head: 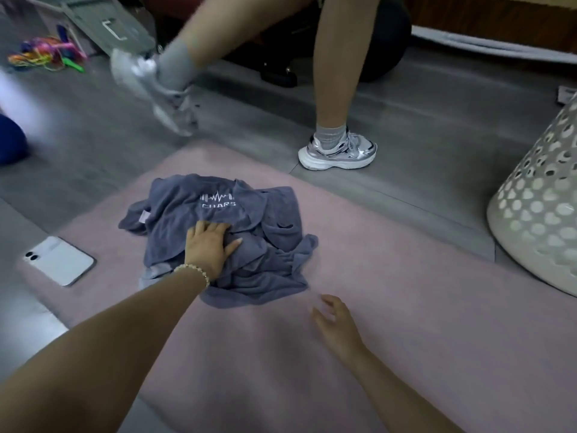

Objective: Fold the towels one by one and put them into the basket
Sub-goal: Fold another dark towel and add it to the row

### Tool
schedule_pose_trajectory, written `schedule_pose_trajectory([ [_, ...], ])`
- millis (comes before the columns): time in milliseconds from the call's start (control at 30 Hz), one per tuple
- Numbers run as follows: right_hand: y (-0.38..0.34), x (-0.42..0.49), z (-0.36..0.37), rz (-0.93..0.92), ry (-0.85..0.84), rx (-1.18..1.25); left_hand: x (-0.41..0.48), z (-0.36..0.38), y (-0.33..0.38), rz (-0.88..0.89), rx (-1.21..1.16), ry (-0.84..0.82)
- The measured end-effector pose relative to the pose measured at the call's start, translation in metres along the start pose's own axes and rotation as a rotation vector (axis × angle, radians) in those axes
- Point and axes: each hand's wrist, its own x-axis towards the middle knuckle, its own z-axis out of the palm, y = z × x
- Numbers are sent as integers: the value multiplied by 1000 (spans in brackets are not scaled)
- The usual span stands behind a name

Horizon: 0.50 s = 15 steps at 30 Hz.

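Observation:
A crumpled heap of blue-grey towels [268,245], the top one with a white logo, lies on a pink mat [406,307]. My left hand [207,243] rests flat on the heap, fingers spread, a bead bracelet on the wrist. My right hand [335,323] hovers over the mat just off the heap's near right corner, fingers loosely curled and holding nothing. The white perforated basket [537,220] stands tilted at the right edge of the mat.
Another person's legs in grey socks and silver sneakers [338,151] are just beyond the mat, one foot lifted and blurred. A white phone [59,260] lies at the mat's left edge. Colourful toys [46,56] and a grey crate [109,23] sit at the back left.

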Motion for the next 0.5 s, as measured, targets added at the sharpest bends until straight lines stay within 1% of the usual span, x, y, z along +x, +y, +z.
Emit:
schedule_pose_trajectory([
  [133, 6, 0, 1, -20, 23, 14, 10, -2, -3, 10, -43, -47],
  [200, 3, 1, 2, -10, 27, 65, 12, -9, -1, -8, -209, -40],
  [267, -3, 1, 1, -12, 27, 134, 11, -12, 5, 30, -371, -36],
  [333, -11, -1, -1, -31, -7, 219, 6, -12, 15, 98, -377, -1],
  [367, -15, -2, -2, -48, -25, 252, 5, -10, 16, 83, -381, 29],
  [400, -17, -2, -2, -65, -38, 271, 4, -9, 15, 19, -403, 24],
  [433, -21, -5, -3, -83, -46, 284, 2, -9, 11, -78, -425, -23],
  [467, -23, -7, -3, -93, -57, 290, 0, -9, 6, -171, -439, -97],
  [500, -24, -8, -3, -93, -75, 294, -1, -7, 0, -216, -434, -167],
])
